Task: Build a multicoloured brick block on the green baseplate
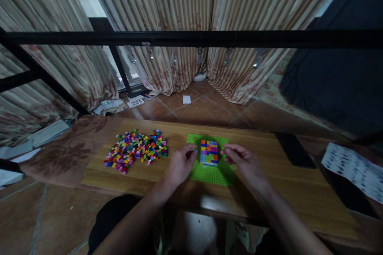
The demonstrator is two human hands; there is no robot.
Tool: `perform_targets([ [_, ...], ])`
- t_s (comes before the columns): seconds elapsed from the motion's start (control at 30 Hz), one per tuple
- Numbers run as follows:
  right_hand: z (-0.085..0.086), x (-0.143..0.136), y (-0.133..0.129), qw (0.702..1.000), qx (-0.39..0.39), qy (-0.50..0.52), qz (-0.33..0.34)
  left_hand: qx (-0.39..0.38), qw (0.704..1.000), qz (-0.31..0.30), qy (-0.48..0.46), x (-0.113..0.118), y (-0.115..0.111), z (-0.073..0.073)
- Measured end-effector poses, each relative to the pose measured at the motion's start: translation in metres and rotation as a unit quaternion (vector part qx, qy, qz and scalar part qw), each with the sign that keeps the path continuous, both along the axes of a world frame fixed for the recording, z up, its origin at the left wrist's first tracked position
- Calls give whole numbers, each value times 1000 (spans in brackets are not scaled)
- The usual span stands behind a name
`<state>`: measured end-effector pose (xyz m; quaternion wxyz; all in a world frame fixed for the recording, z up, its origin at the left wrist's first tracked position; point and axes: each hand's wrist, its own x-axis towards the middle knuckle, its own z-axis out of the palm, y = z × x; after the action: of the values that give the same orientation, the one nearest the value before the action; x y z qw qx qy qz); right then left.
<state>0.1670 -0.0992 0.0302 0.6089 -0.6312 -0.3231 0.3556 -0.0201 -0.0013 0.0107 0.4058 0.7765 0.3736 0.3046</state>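
beige striped curtains [179, 4] with reddish marks hang in folds behind the scene, while dark fabric [344, 59] fills the upper right and a black bar [191, 39] crosses the view in front of them. below, a long wooden tabletop [269, 191] spans the area before a seated person. loose bricks [134, 149] in red, yellow, green, blue, purple, pink and orange lie heaped directly on the wood at the left. a printed sheet [356, 167] lies at the far right, and a green studded baseplate [212, 177] sits near the middle, bearing a single built block. a flat black slab [295, 149] rests on the tabletop to the right. the person's left hand [181, 163] is at the baseplate's left side, thumb and fingers pinched on a small pale piece [196, 150]; the right hand [242, 159] is at its right side, fingers curled with their tips close together, though whether they grip anything cannot be told. between the hands, apart from both, stands the multicolored brick block [209, 152], its top a patchwork of orange, purple, blue, red and green.
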Motion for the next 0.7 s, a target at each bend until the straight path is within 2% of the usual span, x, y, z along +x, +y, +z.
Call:
perform_targets([
  [0.13,-14,31,7,998,19,14,-51,19,998,47,45,18,-4,0],
  [0.23,-28,37,7,995,13,36,-93,36,995,59,76,29,-11,-1],
  [0.3,-32,37,5,995,2,49,-92,56,991,65,98,36,-14,-1],
  [0.5,-26,38,-3,996,12,52,-67,112,976,67,177,47,-13,2],
  [0.7,-24,37,-7,997,4,57,-61,123,959,75,242,54,-14,2],
])
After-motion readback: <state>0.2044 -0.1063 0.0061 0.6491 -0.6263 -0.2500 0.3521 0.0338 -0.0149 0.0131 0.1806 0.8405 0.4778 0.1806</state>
